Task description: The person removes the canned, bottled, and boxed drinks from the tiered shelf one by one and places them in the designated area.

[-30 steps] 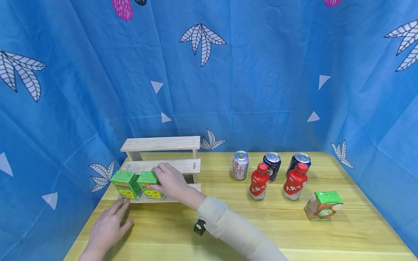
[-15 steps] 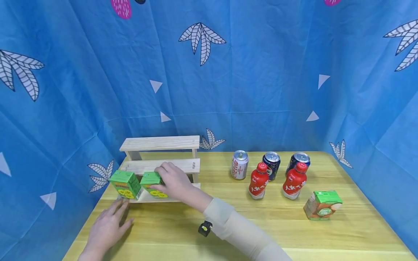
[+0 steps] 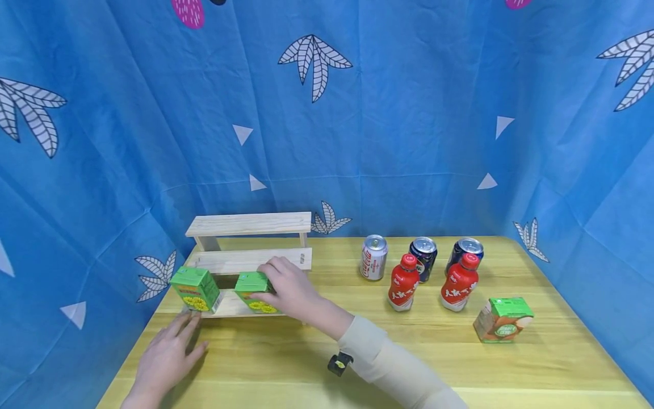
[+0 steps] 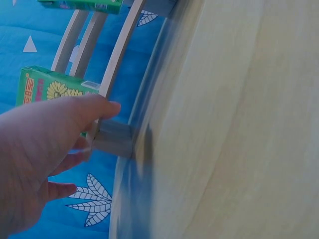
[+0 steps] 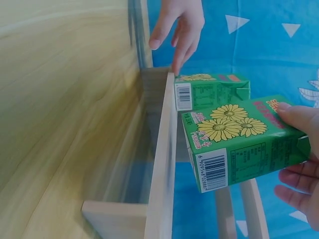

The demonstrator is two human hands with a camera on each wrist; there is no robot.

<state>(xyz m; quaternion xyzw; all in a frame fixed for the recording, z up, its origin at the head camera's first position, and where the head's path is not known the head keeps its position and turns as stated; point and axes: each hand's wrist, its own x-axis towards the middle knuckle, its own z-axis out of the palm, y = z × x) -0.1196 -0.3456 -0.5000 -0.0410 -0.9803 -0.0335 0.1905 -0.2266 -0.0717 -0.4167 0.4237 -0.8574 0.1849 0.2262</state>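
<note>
My right hand (image 3: 291, 287) grips a green drink carton (image 5: 234, 139) with yellow flowers, its thumb on one face and fingers on the other. The carton overlaps the lowest board of a pale wooden three-step rack (image 3: 250, 224), tilted in the right wrist view. A matching green carton (image 3: 196, 288) stands at the left end of that lowest board. Beside it, my left hand (image 3: 166, 358) touches the board's front left corner with its fingertips, fingers fairly straight and thumb held away over the table. In the left wrist view this hand (image 4: 55, 144) partly covers the standing carton (image 4: 55, 87).
To the right on the wooden table (image 3: 357, 352) stand a silver cola can (image 3: 374, 258), two dark blue cans (image 3: 423, 258), two red bottles (image 3: 403, 284) and a brown-and-green carton (image 3: 503, 321). A blue patterned curtain (image 3: 409, 113) surrounds the table.
My right hand has moved the gripped carton to the right along the lowest board, widening the gap from the standing carton. The left hand has stayed at the board's corner.
</note>
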